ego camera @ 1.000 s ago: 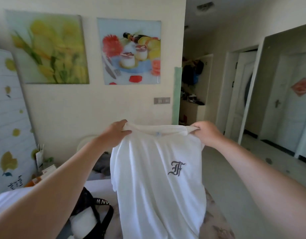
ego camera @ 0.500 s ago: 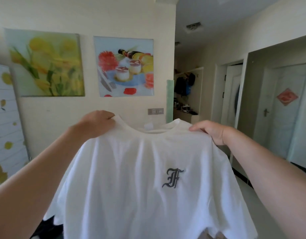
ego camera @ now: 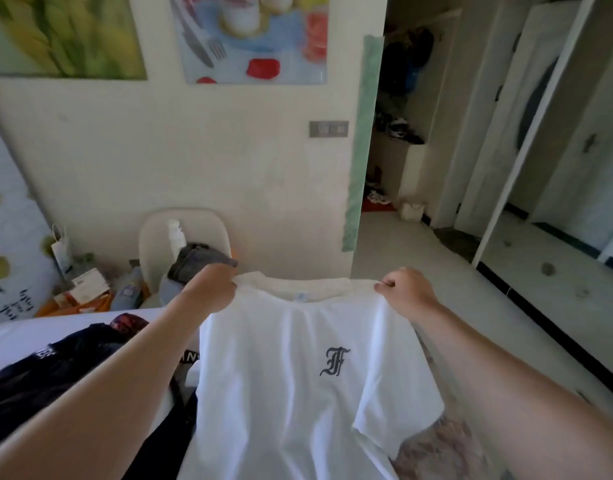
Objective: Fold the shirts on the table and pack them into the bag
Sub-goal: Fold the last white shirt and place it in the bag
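I am holding the shirt [ego camera: 291,393] up by its shoulders at centre frame, its front facing me and a dark gothic letter F [ego camera: 334,361] showing on the chest. My left hand [ego camera: 213,287] is curling its fingers round the fabric at one side of the collar, and my right hand [ego camera: 407,292] is pinching the fabric at the other side between thumb and bent fingers. The white cloth is hanging down from both grips to the bottom edge of the frame, one short sleeve spreading out at lower right over a patterned rug [ego camera: 443,452]. At lower left, dark clothes [ego camera: 49,372] are lying in a heap on the white table [ego camera: 17,336], partly behind my left forearm. A black bag [ego camera: 166,445] is showing in the gap between that forearm and the shirt, with a lettered strap [ego camera: 189,357] just beside the shirt's edge. Behind my left hand, a pale chair [ego camera: 152,237] is standing against the wall with grey garments piled on it. Two pictures are hanging at the top left of the frame, and a switch plate [ego camera: 328,129] is sitting on the wall above the shirt.
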A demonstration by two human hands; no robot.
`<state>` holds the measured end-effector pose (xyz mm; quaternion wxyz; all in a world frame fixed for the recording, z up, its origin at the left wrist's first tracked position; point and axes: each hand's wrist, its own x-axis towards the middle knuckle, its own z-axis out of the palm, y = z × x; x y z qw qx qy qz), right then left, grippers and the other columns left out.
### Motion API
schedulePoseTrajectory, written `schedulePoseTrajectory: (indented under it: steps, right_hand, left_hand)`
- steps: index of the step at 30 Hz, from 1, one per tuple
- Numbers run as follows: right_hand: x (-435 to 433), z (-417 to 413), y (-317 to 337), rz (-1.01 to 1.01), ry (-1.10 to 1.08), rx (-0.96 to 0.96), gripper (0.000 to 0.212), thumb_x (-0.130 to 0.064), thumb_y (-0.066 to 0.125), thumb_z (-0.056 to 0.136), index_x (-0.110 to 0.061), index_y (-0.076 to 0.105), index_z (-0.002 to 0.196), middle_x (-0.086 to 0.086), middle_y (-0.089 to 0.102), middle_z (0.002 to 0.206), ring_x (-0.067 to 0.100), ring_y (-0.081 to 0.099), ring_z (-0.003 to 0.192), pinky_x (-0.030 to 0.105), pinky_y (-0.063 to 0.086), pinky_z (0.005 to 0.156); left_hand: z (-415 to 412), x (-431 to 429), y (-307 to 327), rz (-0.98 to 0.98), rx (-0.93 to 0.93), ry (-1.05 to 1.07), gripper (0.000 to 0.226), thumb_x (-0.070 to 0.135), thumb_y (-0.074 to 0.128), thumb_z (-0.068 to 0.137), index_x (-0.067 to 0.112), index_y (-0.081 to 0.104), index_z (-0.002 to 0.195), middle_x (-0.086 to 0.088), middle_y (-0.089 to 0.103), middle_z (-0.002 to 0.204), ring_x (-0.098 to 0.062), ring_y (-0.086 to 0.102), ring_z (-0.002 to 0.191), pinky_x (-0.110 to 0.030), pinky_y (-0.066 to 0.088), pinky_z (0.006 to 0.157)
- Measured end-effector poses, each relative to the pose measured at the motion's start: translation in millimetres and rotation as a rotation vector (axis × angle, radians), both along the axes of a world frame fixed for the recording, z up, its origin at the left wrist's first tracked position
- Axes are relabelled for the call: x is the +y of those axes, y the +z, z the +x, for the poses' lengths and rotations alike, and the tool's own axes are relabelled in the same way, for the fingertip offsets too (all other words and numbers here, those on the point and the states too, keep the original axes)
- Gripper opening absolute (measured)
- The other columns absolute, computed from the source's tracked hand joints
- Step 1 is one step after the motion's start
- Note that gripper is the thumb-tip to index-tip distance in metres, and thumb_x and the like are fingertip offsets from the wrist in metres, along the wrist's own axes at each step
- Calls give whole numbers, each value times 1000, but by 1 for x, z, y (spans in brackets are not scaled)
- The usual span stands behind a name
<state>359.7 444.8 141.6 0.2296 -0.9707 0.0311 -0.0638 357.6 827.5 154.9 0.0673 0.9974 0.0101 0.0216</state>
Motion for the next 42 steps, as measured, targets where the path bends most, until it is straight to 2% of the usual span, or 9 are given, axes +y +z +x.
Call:
schedulePoseTrajectory:
  steps: [4,9,12,17,23,31,34,37,42]
  right_hand:
    - [18,33,-60,-33,-101,57,43,-37,58,92,-11,52,58,1,57,59,27,59,66,27,39,54]
    - [44,76,-105,298,-91,148,20,-25,58,94,-17,71,106,3,74,103,27,66,103,29,48,76]
    - [58,80,-138,379,61,348,81,-18,57,92,-35,13,158,0,40,155,26,46,136,33,41,103]
    - [71,24,-216,62,158,334,63,-11,48,96,-24,29,155,2,23,163,23,24,149,35,22,118]
    - [97,-78,-285,-143,225,205,39,-25,53,86,-21,61,124,6,54,129,31,57,114,44,46,89]
    - [36,-75,-309,-482,399,486,72,-66,0,89,-41,-11,156,-1,-21,164,20,-18,151,47,-6,122]
    - [42,-68,-290,-535,410,485,67,-51,28,101,-34,-3,158,5,-9,167,26,-5,153,50,4,122]
    - [63,-98,-281,-382,422,410,68,-28,51,97,-27,20,158,10,7,166,30,8,153,49,11,122]
    - [84,-196,-278,-108,449,173,44,-37,60,70,-25,62,112,-2,52,124,22,53,116,37,44,97]
  left_hand:
    - [20,-13,-49,82,-2,110,27,27,45,98,18,64,115,-4,63,114,-26,59,103,-34,49,72]
    - [56,-23,-101,-299,63,278,38,14,41,103,9,46,140,-13,45,139,-26,57,114,-31,49,88]
    - [66,-27,-140,-596,104,339,75,17,46,102,30,-4,156,-19,34,152,-37,57,114,-31,48,67]
    - [28,-67,-204,-577,188,173,68,14,45,101,29,11,157,-8,34,155,-29,43,130,-33,38,94]
    - [-57,-82,-280,-253,118,-8,34,41,48,80,26,68,103,3,63,111,-27,60,104,-43,41,93]
    - [-104,-59,-331,-48,442,-159,83,68,33,84,32,14,156,-2,-2,164,-24,-2,152,-44,0,117]
    - [-108,-65,-314,-132,414,-124,77,49,47,94,31,8,157,2,-6,165,-20,-6,152,-38,1,120]
    - [-137,-68,-295,-332,239,-91,57,34,63,85,27,46,139,2,38,150,-24,30,140,-36,26,111]
    - [-210,-61,-288,-393,198,-90,48,65,65,59,36,56,96,18,47,102,-11,44,99,-29,38,88]
